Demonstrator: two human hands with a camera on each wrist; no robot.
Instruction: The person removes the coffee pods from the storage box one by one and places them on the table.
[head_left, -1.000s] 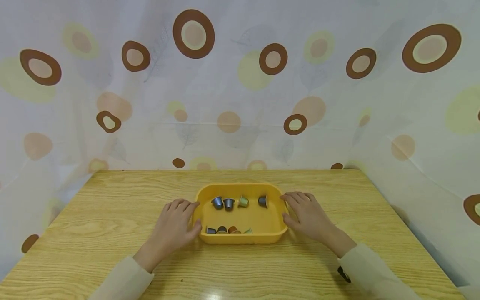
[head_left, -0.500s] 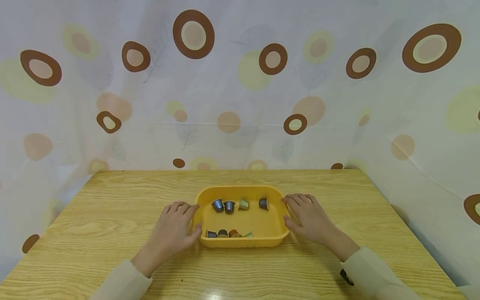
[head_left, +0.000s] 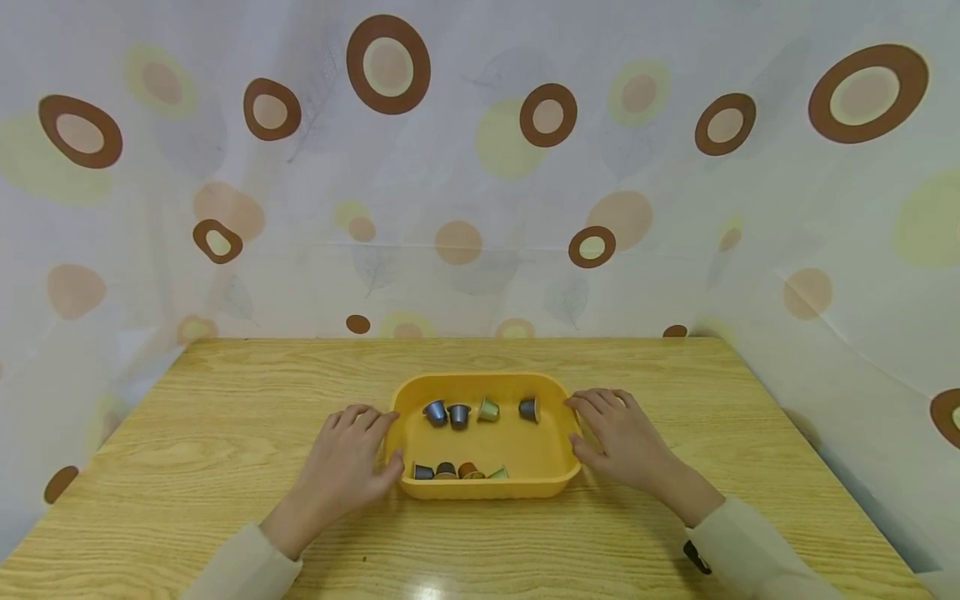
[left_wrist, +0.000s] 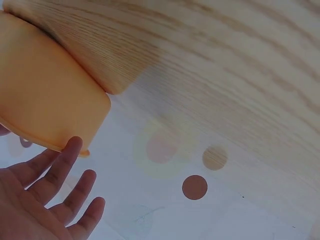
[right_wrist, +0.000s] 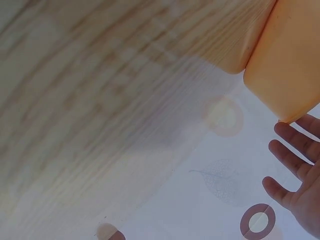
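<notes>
Both hands (head_left: 348, 454) (head_left: 622, 437) touch ylw tray (head_left: 487, 490) w/ pods (head_left: 459, 417).

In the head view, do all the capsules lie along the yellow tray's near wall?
No, four of them, including the blue capsule, lie toward the far side of the yellow tray.

A yellow tray (head_left: 491, 491), oblong with rounded corners, is sitting upright on the wood-grained bench (head_left: 480, 546), its long walls running crosswise. Inside, eight capsules (head_left: 489, 409), blue, dark, green and brown, are lying: four toward the far wall, four behind the near one, partly hidden.
</notes>
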